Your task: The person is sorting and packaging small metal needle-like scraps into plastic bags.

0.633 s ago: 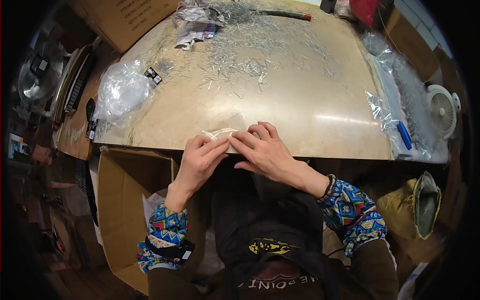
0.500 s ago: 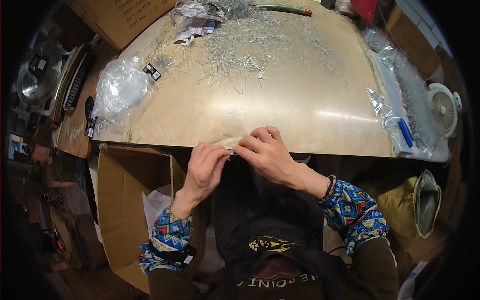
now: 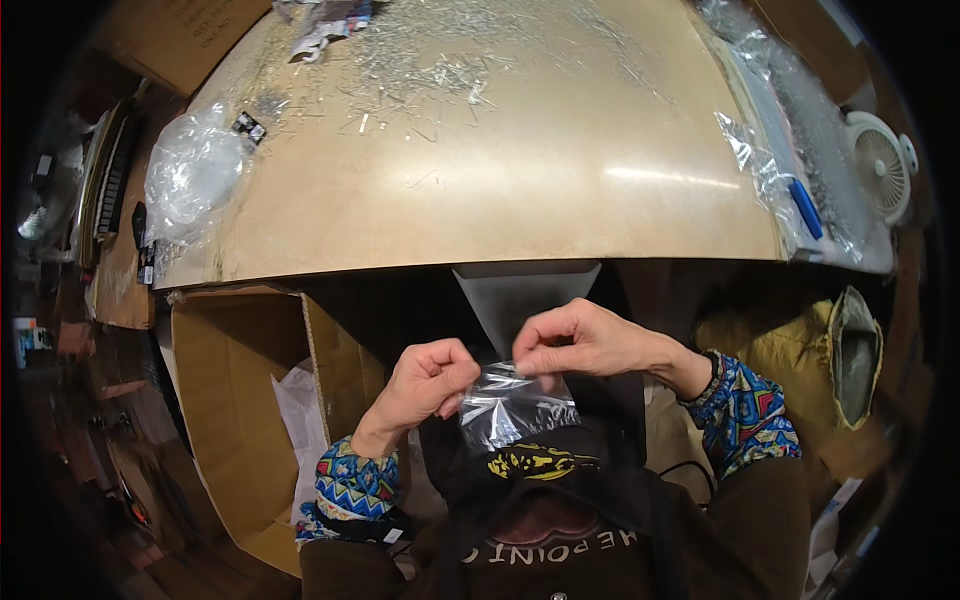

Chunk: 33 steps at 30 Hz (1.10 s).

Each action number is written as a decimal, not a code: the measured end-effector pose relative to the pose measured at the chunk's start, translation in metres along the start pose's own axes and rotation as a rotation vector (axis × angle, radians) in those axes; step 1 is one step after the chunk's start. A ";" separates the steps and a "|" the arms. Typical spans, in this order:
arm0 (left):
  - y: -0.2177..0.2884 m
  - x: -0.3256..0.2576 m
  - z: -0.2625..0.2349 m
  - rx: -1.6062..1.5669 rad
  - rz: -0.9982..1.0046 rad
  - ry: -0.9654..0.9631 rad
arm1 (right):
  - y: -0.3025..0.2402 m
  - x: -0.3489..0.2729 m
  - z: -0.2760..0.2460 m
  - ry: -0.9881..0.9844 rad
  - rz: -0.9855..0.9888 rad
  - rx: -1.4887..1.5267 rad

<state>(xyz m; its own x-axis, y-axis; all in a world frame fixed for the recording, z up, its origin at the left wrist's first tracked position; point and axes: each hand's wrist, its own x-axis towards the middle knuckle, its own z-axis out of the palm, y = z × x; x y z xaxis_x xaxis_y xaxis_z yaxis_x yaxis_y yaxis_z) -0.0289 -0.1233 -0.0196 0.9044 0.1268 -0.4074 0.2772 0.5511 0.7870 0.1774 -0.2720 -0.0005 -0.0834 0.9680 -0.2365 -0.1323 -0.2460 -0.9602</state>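
A small clear plastic bag [image 3: 515,408] hangs in front of my dark top, just off the table's near edge. My left hand [image 3: 425,385] pinches its upper left corner. My right hand [image 3: 580,340] has thumb and forefinger closed on the upper right part of the bag. Glare on the film keeps me from telling whether anything lies inside. On the table [image 3: 520,215], many small bent metal wire pieces [image 3: 420,75] are scattered toward the far side.
An open cardboard box [image 3: 235,400] stands below the table at left. Bundled clear plastic [image 3: 195,175] lies on the table's left. At right are a blue pen [image 3: 805,208], more plastic wrap, a white fan [image 3: 880,168] and a yellow sack [image 3: 800,355].
Both hands have come down and back from the table edge toward my body. The clear bag now shows hanging between them. The whole view has shifted slightly.
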 end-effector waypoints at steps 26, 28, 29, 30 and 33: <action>-0.096 0.039 -0.008 -0.374 0.091 0.301 | -0.047 0.180 -0.103 0.470 -0.793 -1.631; -0.093 0.040 -0.005 -0.399 0.099 0.301 | -0.038 0.210 -0.128 0.588 -0.464 -1.764; -0.092 0.038 -0.007 -0.404 0.108 0.299 | -0.043 0.205 -0.125 0.583 -0.470 -1.773; -0.092 0.037 -0.009 -0.413 0.107 0.288 | -0.050 0.188 -0.120 0.575 -0.373 -1.700; -0.099 0.038 -0.015 -0.449 0.091 0.265 | -0.044 0.138 -0.122 0.522 -0.315 -1.579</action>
<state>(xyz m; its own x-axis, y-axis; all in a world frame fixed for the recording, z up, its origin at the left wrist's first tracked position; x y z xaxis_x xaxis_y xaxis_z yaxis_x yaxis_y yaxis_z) -0.0270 -0.1604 -0.1201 0.7894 0.3628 -0.4953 -0.0175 0.8197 0.5726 0.2921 -0.1215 -0.0092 0.1059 0.9573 0.2691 0.9916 -0.0816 -0.1002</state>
